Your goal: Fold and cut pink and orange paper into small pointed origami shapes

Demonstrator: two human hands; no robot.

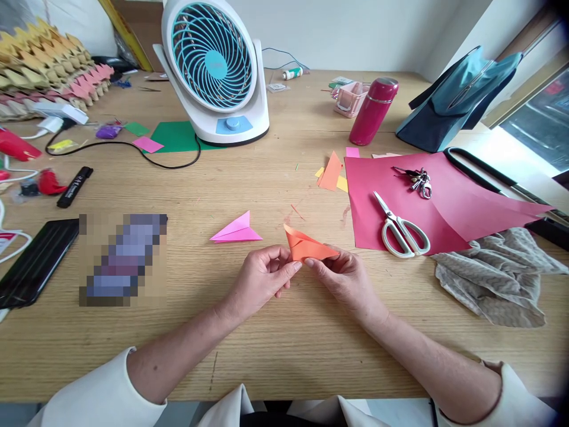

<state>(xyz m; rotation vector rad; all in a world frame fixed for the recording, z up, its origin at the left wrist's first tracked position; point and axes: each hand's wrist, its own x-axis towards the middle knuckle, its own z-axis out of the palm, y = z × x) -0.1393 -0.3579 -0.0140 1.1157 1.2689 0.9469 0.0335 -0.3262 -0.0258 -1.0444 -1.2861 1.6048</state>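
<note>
A folded piece of orange paper [306, 244] is held up between both hands, a little above the wooden table. My left hand [264, 270] pinches its lower left side with thumb and fingers. On the right side, my right hand [344, 276] grips it the same way, thumb in front and fingers behind. The paper has creased, pointed corners, one of them rising at the upper left. Just beyond my left hand, a pink folded paper plane [237, 228] lies on the table. Farther off lie orange paper scraps [331, 171] over yellow ones.
White scissors [400, 231] and keys [420, 182] lie on red paper [364, 219] at right, near a grey cloth [502, 279]. Behind stand a fan [216, 65], a magenta bottle [374, 112] and a blue bag [453, 101]. A black marker [74, 187] and a pixelated area are at left.
</note>
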